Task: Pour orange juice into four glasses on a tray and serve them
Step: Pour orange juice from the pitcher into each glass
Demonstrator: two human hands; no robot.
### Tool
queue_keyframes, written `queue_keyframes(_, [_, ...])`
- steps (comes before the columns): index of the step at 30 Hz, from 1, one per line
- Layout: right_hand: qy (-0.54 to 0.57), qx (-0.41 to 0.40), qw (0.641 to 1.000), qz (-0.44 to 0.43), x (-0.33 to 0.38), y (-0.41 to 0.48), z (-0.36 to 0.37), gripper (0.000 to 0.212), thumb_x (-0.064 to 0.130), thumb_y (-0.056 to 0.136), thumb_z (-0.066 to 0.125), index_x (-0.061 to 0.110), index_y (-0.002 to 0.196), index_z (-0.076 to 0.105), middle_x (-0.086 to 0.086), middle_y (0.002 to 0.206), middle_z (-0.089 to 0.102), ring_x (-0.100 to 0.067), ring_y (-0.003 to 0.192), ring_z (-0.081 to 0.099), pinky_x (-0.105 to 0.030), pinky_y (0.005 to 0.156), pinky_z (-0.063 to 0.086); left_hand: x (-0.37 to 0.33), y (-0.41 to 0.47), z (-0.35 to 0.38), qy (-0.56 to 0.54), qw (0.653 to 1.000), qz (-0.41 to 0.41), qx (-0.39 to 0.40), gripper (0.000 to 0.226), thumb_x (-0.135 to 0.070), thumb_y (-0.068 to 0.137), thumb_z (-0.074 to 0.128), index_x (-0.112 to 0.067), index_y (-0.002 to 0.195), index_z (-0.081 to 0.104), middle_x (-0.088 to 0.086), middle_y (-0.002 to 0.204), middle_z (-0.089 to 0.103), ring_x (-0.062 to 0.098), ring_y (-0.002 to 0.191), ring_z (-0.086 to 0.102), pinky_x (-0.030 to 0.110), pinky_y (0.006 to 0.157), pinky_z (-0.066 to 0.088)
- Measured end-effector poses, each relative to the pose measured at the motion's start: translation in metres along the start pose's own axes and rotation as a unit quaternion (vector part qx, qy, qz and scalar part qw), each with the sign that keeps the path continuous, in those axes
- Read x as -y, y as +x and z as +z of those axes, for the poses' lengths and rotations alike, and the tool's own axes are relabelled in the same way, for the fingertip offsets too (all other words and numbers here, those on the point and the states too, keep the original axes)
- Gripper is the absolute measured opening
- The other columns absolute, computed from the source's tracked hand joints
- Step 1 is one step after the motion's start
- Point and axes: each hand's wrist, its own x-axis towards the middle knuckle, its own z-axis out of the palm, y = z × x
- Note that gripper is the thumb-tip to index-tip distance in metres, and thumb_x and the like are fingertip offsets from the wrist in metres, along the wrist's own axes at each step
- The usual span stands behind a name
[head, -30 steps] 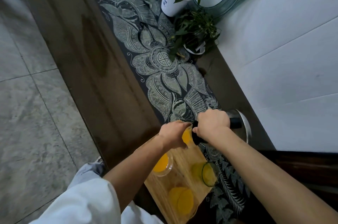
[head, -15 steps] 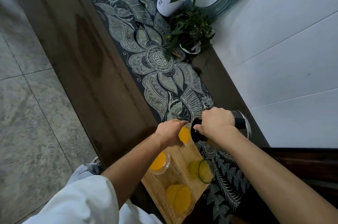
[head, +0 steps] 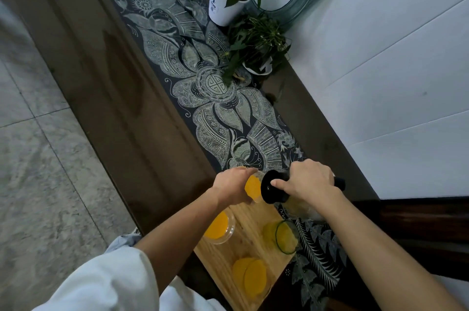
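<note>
Low in the middle of the frame, the left hand is wrapped around the fourth glass at the far end of the wooden tray. Just right of it, the right hand is closed on the jug, tipped to the glass. This looks like the last pour. Next, the jug should go upright and onto the counter. Since half a second ago the hands have hardly moved, and the juice looks a bit higher.

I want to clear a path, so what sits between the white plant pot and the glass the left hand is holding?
In the head view, only the patterned table runner lies between the white plant pot and the held glass; the second plant sits off to the side.
</note>
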Motion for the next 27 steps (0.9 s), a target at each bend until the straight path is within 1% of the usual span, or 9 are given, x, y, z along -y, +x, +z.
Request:
queue_keyframes(5, [0.03,-0.004,1.0,0.001,-0.005,0.001,0.015,0.065,0.08,0.084,0.05,0.021,0.107,0.065,-0.004,0.106,0.069,-0.027,0.099,0.067,-0.035,0.068,0.044,-0.002,-0.002,0.0,0.005,1.0,0.002,-0.004,0.1,-0.046,0.069,0.087,-0.036,0.153,0.034,-0.009,0.148,0.052,0.02,0.133,0.052,0.041,0.094,0.051])
queue_keyframes(10, [0.019,-0.016,1.0,-0.017,-0.002,0.004,0.022,0.062,0.078,0.087,0.049,0.022,0.11,0.066,-0.003,0.104,0.069,-0.025,0.098,0.066,-0.034,0.068,0.042,-0.003,-0.001,-0.001,0.012,1.0,0.001,-0.004,0.099,-0.046,0.069,0.087,-0.039,0.152,0.034,-0.012,0.15,0.049,0.018,0.135,0.051,0.04,0.097,0.049])
queue_keyframes(15, [-0.006,-0.02,0.999,-0.041,0.017,0.005,0.011,0.05,0.063,0.094,0.053,0.02,0.117,0.064,-0.006,0.114,0.066,-0.027,0.104,0.065,-0.035,0.071,0.042,-0.005,-0.001,0.002,0.005,1.0,0.001,-0.007,0.097,-0.044,0.067,0.088,-0.04,0.149,0.037,-0.011,0.147,0.052,0.019,0.13,0.055,0.043,0.095,0.051])
queue_keyframes(19, [-0.067,-0.028,0.996,-0.056,0.037,0.008,0.009,0.03,0.042,0.097,0.06,0.019,0.114,0.068,-0.003,0.105,0.066,-0.025,0.094,0.064,-0.033,0.066,0.041,-0.005,-0.002,0.006,0.012,1.0,0.007,-0.007,0.099,-0.047,0.067,0.088,-0.038,0.151,0.035,-0.008,0.142,0.056,0.022,0.128,0.056,0.041,0.093,0.052])
queue_keyframes(20, [-0.077,-0.03,0.995,-0.057,0.041,0.009,0.009,0.026,0.038,0.097,0.061,0.019,0.114,0.069,-0.002,0.104,0.066,-0.025,0.094,0.064,-0.033,0.065,0.041,-0.005,-0.003,0.007,0.013,1.0,0.007,-0.01,0.1,-0.047,0.067,0.088,-0.039,0.152,0.035,-0.008,0.141,0.057,0.022,0.128,0.056,0.041,0.092,0.052])
queue_keyframes(23, [-0.092,-0.033,0.993,-0.063,0.044,0.012,0.008,0.022,0.034,0.097,0.061,0.019,0.112,0.069,-0.002,0.106,0.067,-0.025,0.098,0.066,-0.034,0.064,0.04,-0.005,-0.003,0.008,0.015,1.0,0.005,-0.016,0.099,-0.049,0.067,0.087,-0.04,0.151,0.036,-0.008,0.139,0.058,0.022,0.127,0.057,0.041,0.091,0.052])
queue_keyframes(27, [-0.092,-0.041,0.993,-0.067,0.046,0.013,0.009,0.022,0.034,0.097,0.06,0.019,0.111,0.069,-0.002,0.106,0.067,-0.025,0.096,0.066,-0.034,0.063,0.04,-0.004,-0.002,0.009,0.01,1.0,0.004,-0.017,0.098,-0.05,0.066,0.088,-0.04,0.149,0.037,-0.008,0.134,0.061,0.022,0.125,0.058,0.042,0.09,0.052])
